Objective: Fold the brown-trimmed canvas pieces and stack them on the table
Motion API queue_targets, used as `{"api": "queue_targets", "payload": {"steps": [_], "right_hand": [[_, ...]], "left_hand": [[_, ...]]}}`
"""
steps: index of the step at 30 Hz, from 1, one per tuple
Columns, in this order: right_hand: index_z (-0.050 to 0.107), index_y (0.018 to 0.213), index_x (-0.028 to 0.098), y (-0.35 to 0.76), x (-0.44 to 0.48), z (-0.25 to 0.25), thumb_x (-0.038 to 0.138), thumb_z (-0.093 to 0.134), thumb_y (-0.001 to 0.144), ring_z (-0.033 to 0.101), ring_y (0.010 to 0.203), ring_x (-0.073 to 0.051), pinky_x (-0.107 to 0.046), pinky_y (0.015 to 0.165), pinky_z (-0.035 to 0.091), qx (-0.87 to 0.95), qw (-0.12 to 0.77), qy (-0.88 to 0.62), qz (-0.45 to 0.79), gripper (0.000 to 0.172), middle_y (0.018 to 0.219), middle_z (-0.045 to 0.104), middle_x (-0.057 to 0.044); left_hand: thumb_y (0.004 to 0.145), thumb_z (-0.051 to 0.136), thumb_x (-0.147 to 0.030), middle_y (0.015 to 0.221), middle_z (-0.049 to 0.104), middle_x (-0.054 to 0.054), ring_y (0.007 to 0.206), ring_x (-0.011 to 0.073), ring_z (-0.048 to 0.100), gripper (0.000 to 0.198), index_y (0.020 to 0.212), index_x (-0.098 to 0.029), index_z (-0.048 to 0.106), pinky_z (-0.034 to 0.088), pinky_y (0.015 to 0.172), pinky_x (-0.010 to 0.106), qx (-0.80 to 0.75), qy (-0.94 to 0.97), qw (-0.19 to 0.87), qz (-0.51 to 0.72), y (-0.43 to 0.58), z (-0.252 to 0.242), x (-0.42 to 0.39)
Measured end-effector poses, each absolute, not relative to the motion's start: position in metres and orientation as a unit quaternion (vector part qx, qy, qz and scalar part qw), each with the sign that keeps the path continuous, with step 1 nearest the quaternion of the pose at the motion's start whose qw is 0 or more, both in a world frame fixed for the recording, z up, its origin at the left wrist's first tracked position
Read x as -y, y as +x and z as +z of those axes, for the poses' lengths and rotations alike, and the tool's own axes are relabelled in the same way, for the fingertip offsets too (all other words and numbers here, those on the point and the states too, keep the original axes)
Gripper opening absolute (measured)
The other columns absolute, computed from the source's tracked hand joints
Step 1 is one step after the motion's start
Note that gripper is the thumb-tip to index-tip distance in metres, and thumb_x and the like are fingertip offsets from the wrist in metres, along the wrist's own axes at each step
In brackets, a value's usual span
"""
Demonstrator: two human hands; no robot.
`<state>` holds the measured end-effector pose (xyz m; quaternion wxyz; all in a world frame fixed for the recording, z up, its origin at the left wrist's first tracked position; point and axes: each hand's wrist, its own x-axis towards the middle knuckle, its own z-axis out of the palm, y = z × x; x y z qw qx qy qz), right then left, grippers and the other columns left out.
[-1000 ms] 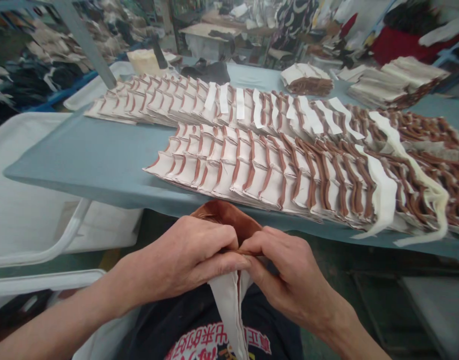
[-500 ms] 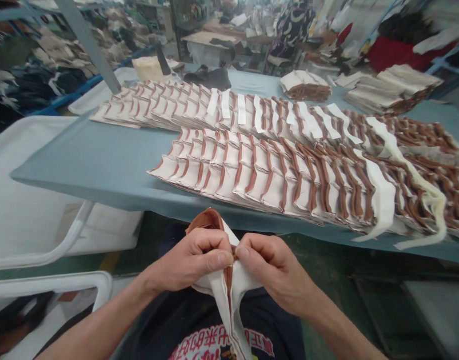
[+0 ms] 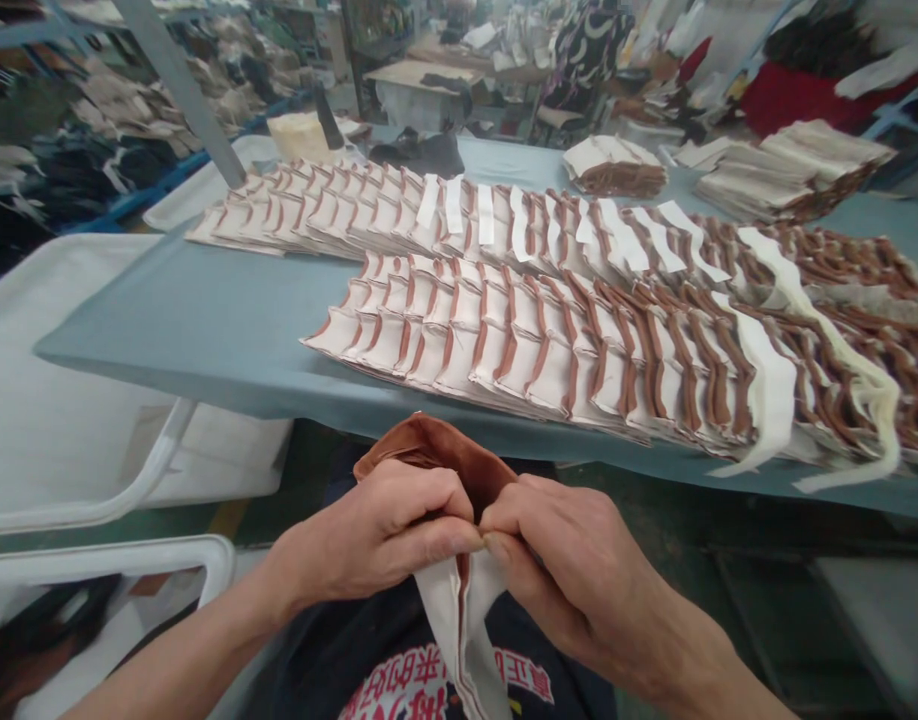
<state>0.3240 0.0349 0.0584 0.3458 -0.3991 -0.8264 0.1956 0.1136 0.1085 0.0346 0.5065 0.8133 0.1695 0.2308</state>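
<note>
Both hands pinch one fabric piece (image 3: 459,600) over my lap, below the table's front edge. The piece is white cloth with a brown lining that bulges up above my knuckles. My left hand (image 3: 369,540) has its fingers curled over the piece's top edge, thumb pressed along the seam. My right hand (image 3: 564,560) grips the same edge from the right, fingertips meeting the left thumb. A white tail of the piece hangs down between my wrists.
The blue-grey table (image 3: 204,330) carries two long overlapping rows of white-and-brown fabric pieces (image 3: 549,340), some topped with white strips (image 3: 759,390). Stacks of pieces (image 3: 613,165) lie at the back. White trays (image 3: 69,420) stand at left. A person sits beyond the table.
The brown lining has been pushed up and shows more above my hands. Both hands stay pinched together on the piece.
</note>
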Motion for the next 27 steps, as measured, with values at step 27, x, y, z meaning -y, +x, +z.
{"api": "queue_targets", "payload": {"steps": [27], "right_hand": [[0.063,0.085,0.019,0.360,-0.056,0.015,0.061,0.041,0.110,0.059,0.069,-0.016,-0.029,0.066,0.043,0.762,0.382,-0.390,0.348,0.054,0.078,0.066,-0.003]], "left_hand": [[0.094,0.046,-0.012,0.058,0.031,-0.008,0.051,0.0074,0.031,0.033,0.067,-0.020,0.030,0.027,0.052,0.024,-0.207,0.801,0.503,0.250,0.113,0.066,-0.081]]}}
